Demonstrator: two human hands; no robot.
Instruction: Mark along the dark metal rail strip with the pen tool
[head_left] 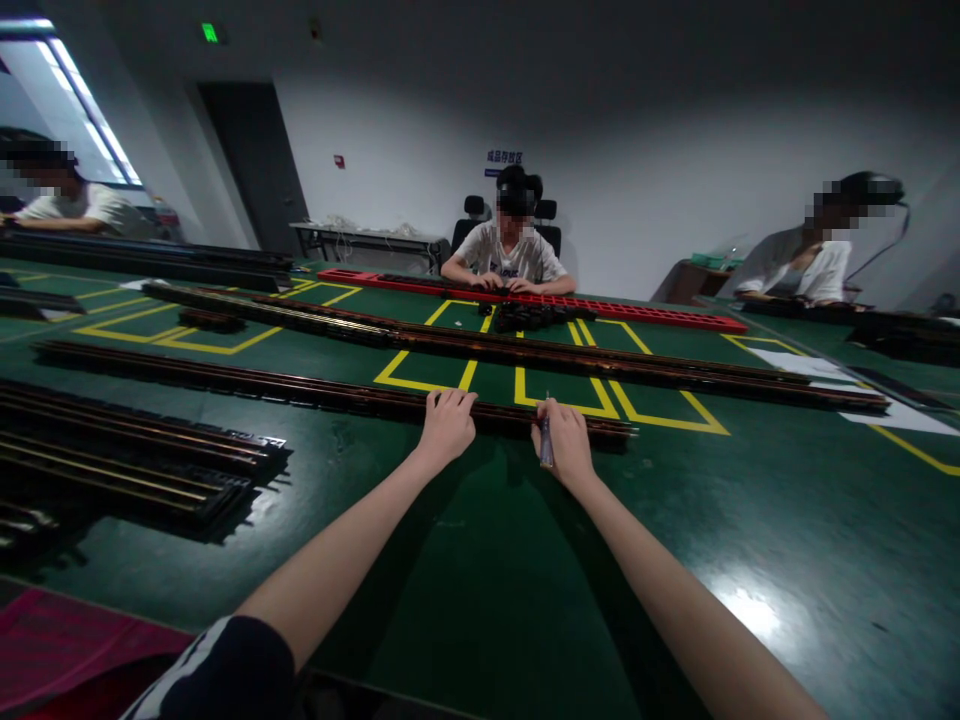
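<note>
A long dark rail (330, 394) with copper-coloured lines along it lies across the green table before me. My left hand (448, 428) is closed over its near edge, fingertips on its top and far side. To the right, near the rail's end, my right hand (570, 445) is closed around a slim tool (546, 442) with a greyish handle and a thin tip pointing up and away. It looks like a small screwdriver, though its exact kind is unclear. The right hand hides part of the rail, and its fingertips are partly out of sight.
Behind it lies another long dark rail (600, 358). Bundled dark strips (135, 450) lie at left. Across the table a co-worker (510, 250) handles dark parts by a red slotted rail (660, 314). Other people sit left and right. Yellow tape (675, 425) and paper sheets (900, 415) mark the tabletop.
</note>
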